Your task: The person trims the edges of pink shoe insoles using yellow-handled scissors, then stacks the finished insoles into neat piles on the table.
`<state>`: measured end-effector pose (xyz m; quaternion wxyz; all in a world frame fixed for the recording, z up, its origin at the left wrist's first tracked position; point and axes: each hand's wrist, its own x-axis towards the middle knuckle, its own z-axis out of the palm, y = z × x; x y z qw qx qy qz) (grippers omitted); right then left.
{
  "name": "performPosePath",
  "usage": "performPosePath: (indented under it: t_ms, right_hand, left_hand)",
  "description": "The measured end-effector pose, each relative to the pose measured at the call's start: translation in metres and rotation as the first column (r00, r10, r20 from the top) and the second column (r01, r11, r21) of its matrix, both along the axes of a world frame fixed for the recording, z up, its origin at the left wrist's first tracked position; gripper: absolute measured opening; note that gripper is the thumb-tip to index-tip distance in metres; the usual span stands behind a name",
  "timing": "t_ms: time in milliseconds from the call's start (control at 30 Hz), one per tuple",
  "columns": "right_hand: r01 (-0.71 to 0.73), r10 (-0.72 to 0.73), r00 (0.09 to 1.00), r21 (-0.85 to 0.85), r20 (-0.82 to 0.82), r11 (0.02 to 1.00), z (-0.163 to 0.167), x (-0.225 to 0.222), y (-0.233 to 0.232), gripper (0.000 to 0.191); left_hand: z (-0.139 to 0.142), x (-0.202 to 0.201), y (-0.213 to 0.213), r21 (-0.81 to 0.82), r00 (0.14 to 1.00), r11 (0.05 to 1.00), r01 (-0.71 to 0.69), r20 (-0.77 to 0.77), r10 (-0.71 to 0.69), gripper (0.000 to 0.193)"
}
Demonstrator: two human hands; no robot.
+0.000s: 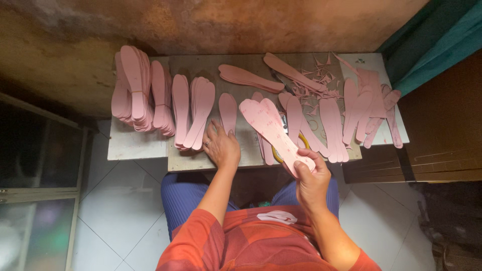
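Note:
My right hand (311, 178) grips the heel end of a small stack of pink shoe insole cut-outs (271, 128), held up over the wooden board (246, 145) and fanned at the toe end. My left hand (221, 145) rests flat on the board with its fingers touching the heel of a single pink insole (228, 111). Just left of that hand lies a pile of pink insoles (198, 113). A ring shows on a finger of my left hand.
Tall bundles of pink insoles (133, 88) stand at the left on the white table (133, 145). More insoles (248, 78) and pink offcut scraps (321, 80) lie at the back and right. Yellow-handled scissors (301, 140) lie partly hidden. A rough wall rises behind.

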<state>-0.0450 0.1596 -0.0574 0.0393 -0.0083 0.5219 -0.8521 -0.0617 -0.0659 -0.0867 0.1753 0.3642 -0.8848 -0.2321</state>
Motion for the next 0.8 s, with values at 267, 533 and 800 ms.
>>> performPosePath:
  t_ms: [267, 533, 800]
  right_hand:
    - [-0.051, 0.071, 0.992, -0.183, 0.105, 0.982, -0.011, 0.026, -0.003, 0.032]
    - [-0.251, 0.413, 0.830, -0.410, 0.375, 0.877, -0.021, 0.050, -0.019, 0.032]
    - [-0.284, 0.361, 0.930, 0.488, -0.069, 0.825, -0.018, 0.044, -0.023, 0.030]
  left_hand:
    - [-0.003, 0.052, 0.070, 0.798, 0.799, -0.088, 0.596, -0.579, 0.160, 0.064]
    - [0.016, 0.071, 0.065, 0.689, 0.663, -0.011, 0.724, -0.692, 0.286, 0.054]
    - [0.014, 0.076, 0.047, 0.824, 0.881, 0.395, 0.406, -0.468, 0.070, 0.035]
